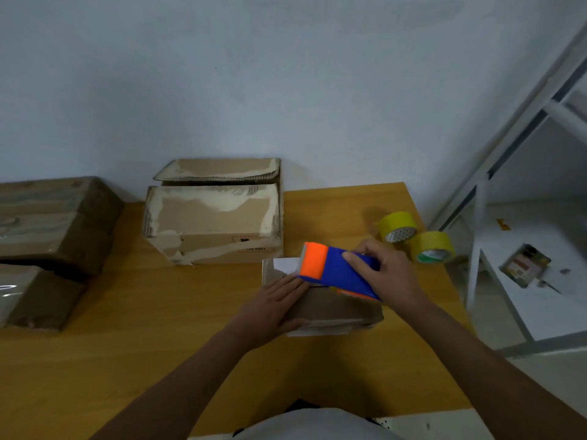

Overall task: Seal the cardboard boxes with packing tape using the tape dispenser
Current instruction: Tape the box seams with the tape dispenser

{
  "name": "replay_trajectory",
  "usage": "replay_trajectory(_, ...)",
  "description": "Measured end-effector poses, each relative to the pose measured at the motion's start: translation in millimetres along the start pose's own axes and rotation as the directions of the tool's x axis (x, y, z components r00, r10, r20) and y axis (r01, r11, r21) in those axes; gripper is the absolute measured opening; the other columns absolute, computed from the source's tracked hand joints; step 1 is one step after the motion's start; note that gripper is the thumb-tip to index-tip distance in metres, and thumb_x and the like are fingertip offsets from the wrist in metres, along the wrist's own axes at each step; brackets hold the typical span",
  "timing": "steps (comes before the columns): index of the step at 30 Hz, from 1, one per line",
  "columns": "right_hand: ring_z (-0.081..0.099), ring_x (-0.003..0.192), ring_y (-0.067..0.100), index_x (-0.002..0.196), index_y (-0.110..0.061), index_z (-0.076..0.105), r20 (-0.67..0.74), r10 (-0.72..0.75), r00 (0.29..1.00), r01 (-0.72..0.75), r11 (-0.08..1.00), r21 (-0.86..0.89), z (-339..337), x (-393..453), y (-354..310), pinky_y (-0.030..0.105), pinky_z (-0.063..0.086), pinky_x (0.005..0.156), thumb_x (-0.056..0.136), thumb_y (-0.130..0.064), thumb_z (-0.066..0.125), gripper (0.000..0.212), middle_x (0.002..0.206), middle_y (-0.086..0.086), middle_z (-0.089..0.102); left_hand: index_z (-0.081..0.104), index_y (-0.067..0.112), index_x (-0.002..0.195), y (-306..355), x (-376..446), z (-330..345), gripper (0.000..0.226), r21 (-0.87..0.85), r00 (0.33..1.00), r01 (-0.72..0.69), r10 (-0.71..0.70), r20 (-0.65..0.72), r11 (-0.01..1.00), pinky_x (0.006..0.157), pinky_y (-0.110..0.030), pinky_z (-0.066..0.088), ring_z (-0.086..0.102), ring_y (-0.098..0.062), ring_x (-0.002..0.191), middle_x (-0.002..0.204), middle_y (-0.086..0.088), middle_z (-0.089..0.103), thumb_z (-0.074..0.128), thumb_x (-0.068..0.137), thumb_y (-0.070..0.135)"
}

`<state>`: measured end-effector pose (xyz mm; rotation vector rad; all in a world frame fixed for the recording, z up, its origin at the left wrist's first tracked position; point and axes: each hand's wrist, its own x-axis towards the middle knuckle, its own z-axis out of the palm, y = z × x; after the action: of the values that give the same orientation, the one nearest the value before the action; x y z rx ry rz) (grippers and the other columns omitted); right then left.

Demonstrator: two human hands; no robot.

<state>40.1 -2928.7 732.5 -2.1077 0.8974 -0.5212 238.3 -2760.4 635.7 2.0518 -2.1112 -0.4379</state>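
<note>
A small flat cardboard box (333,308) lies on the wooden table (158,344), right of centre. My left hand (273,308) presses flat on the box's left part, fingers together. My right hand (387,273) grips a blue and orange tape dispenser (333,269), whose orange end rests on the box's far top edge beside my left fingertips. A larger worn cardboard box (212,223) with a raised flap stands behind, against the wall.
Two yellow tape rolls (416,238) stand at the table's right rear edge. Taped brown boxes (50,223) are stacked at the far left. A white metal shelf (524,265) with a small item on it stands to the right of the table.
</note>
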Motion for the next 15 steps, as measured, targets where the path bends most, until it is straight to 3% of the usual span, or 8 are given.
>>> replay_trajectory(2, 0.065, 0.072, 0.018, 0.081, -0.018, 0.062, 0.02, -0.007, 1.0, 0.007, 1.0, -0.001, -0.9, 2.4, 1.9, 0.051, 0.049, 0.062, 0.084, -0.058, 0.051, 0.042, 0.077, 0.004, 0.067, 0.02, 0.021, 0.157, -9.3, 3.3, -4.6, 0.084, 0.071, 1.0, -0.012, 0.011, 0.008, 0.997, 0.124, -0.045, 0.002, -0.012, -0.015, 0.15, 0.165, -0.003, 0.006, 0.028, 0.092, 0.074)
replay_trajectory(4, 0.064, 0.07, 0.017, 0.08, -0.018, 0.062, 0.035, -0.017, 0.999, 0.017, 1.0, -0.01, -1.7, 4.8, 2.3, 0.051, 0.049, 0.061, 0.086, -0.053, 0.053, 0.037, 0.077, 0.004, 0.067, 0.026, 0.023, 0.155, -14.5, 7.3, -7.0, 0.09, 0.097, 1.0, 0.031, -0.03, -0.007, 0.995, 0.122, -0.049, -0.007, -0.022, -0.025, 0.149, 0.164, -0.007, -0.012, 0.031, 0.086, 0.081)
replay_trajectory(7, 0.065, 0.072, 0.018, 0.08, -0.021, 0.065, 0.072, -0.044, 0.996, 0.046, 0.998, -0.03, -1.0, 11.3, -0.6, 0.049, 0.05, 0.063, 0.086, -0.054, 0.052, 0.035, 0.078, 0.002, 0.068, 0.029, 0.026, 0.154, -20.1, 8.4, -3.3, 0.092, 0.017, 0.997, 0.079, -0.079, 0.004, 0.997, 0.122, -0.051, -0.006, -0.03, -0.022, 0.146, 0.161, -0.006, -0.025, 0.038, 0.082, 0.083)
replay_trajectory(10, 0.065, 0.073, 0.013, 0.081, -0.027, 0.068, 0.092, -0.07, 0.993, 0.075, 0.996, -0.047, -0.1, 20.3, -5.8, 0.046, 0.051, 0.064, 0.083, -0.063, 0.049, 0.041, 0.079, -0.001, 0.07, 0.033, 0.027, 0.153, -22.7, 7.0, 2.0, 0.09, -0.074, 0.996, 0.075, -0.079, -0.05, 0.994, 0.122, -0.051, 0.001, -0.027, -0.017, 0.148, 0.163, -0.003, -0.018, 0.042, 0.082, 0.082)
replay_trajectory(13, 0.064, 0.071, 0.005, 0.078, -0.036, 0.065, 0.102, -0.119, 0.988, 0.119, 0.993, 0.005, 8.7, 26.5, -11.0, 0.042, 0.051, 0.061, 0.085, -0.063, 0.05, 0.032, 0.078, -0.007, 0.068, 0.03, 0.03, 0.154, -21.9, 7.0, 1.5, 0.089, -0.108, 0.994, 0.069, -0.078, -0.078, 0.992, 0.123, -0.051, 0.003, -0.025, -0.017, 0.149, 0.166, -0.004, -0.005, 0.044, 0.082, 0.081)
replay_trajectory(15, 0.064, 0.07, 0.005, 0.079, -0.031, 0.066, 0.125, -0.129, 0.984, 0.131, 0.991, -0.006, 16.7, 27.5, -9.4, 0.043, 0.051, 0.061, 0.085, -0.065, 0.05, 0.038, 0.077, -0.006, 0.069, 0.025, 0.034, 0.155, -20.1, 6.4, 0.7, 0.088, -0.128, 0.994, 0.059, -0.071, -0.086, 0.99, 0.123, -0.048, -0.001, -0.024, -0.016, 0.149, 0.166, -0.002, -0.003, 0.048, 0.083, 0.078)
